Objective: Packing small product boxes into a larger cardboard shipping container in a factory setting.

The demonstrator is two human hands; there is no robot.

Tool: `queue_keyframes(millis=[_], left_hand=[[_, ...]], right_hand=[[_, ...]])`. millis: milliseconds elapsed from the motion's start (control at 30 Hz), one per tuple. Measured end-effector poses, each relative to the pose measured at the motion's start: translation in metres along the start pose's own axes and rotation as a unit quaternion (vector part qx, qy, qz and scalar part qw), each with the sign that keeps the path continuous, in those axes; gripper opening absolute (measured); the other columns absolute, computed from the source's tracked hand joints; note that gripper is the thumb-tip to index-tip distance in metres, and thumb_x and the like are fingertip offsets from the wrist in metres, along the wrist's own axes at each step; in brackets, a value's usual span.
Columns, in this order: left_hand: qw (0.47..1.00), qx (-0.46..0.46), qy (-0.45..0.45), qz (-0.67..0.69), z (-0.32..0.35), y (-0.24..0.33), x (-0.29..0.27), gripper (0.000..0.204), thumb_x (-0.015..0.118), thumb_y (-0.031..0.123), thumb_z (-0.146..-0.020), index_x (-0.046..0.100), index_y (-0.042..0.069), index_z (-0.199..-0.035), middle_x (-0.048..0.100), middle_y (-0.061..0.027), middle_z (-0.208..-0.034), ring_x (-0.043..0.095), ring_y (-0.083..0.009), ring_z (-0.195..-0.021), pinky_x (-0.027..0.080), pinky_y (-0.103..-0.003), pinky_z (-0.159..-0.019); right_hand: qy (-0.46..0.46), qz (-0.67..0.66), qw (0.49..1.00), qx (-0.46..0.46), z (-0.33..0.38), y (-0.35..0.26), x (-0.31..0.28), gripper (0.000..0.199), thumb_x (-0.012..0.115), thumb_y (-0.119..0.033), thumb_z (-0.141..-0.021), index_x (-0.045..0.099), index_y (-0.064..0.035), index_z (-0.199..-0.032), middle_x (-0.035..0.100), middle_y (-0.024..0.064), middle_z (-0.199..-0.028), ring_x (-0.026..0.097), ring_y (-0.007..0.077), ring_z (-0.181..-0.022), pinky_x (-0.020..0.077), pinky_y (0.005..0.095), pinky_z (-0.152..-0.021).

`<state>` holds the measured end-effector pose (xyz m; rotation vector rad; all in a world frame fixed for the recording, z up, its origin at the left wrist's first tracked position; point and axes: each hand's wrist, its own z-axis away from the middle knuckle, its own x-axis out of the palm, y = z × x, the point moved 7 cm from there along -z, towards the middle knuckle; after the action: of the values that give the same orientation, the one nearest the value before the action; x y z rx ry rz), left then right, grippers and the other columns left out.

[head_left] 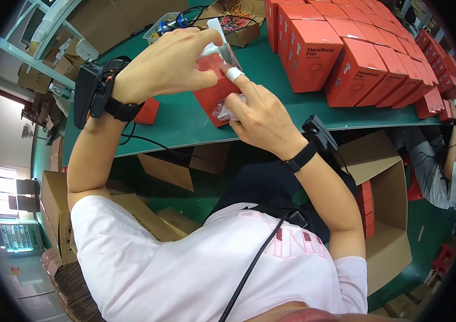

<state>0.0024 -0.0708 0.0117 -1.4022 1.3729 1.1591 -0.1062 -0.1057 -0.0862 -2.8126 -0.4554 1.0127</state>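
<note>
In front of me, near the table's front edge, is a red box (206, 103) with clear film and a whitish flap at its top. My left hand (171, 61) curves round its upper part, thumb on the near side and index finger by the upright pale strip (216, 27). My right hand (265, 115) is at the box's right side; its index finger, wrapped in a white bandage (234, 73), reaches onto the film. Crumpled clear plastic (222, 111) lies under its curled fingers, against the box. The contents of the box are hidden.
Rows of red boxes (314, 51) fill the right of the green table (179, 126). Behind are a carton of wires (236, 24) and a clear bin (158, 29). A small red box (147, 111) lies left. An open carton (389, 214) stands below right, near another person (437, 172).
</note>
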Motion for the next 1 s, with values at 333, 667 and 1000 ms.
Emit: queue_keyframes(millis=[333,667,1000], left_hand=[[0.987,0.068,0.124,-0.078,0.023,-0.014,-0.003,0.013,0.062,0.009,-0.075,0.053,0.002,-0.078,0.057,-0.0129,-0.066,0.060,-0.0303,-0.059,0.048,-0.037,-0.055],[0.960,0.013,0.230,-0.158,0.035,-0.028,-0.003,0.019,0.060,0.009,-0.088,0.043,0.004,-0.082,0.052,-0.0130,-0.060,0.056,-0.0296,-0.051,0.045,-0.036,-0.044],[0.958,-0.005,0.282,-0.050,0.039,-0.029,-0.002,0.015,0.055,0.008,-0.093,0.043,0.003,-0.086,0.054,-0.0172,-0.063,0.058,-0.0354,-0.056,0.047,-0.040,-0.047]], right_hand=[[-0.039,0.006,0.998,-0.045,-0.012,-0.005,0.004,0.026,0.069,-0.001,-0.063,0.052,-0.0046,-0.083,0.049,0.0193,-0.131,0.057,0.0274,-0.078,0.0492,0.0371,-0.072],[-0.046,-0.012,0.997,-0.054,-0.037,-0.001,0.001,0.027,0.066,0.002,-0.061,0.053,-0.0039,-0.085,0.051,0.0193,-0.134,0.060,0.0288,-0.077,0.0505,0.0374,-0.071],[0.051,-0.201,0.962,0.180,-0.049,-0.011,-0.005,0.022,0.062,0.002,-0.071,0.058,0.0003,-0.092,0.054,0.0224,-0.124,0.063,0.0359,-0.099,0.0527,0.0389,-0.076]])
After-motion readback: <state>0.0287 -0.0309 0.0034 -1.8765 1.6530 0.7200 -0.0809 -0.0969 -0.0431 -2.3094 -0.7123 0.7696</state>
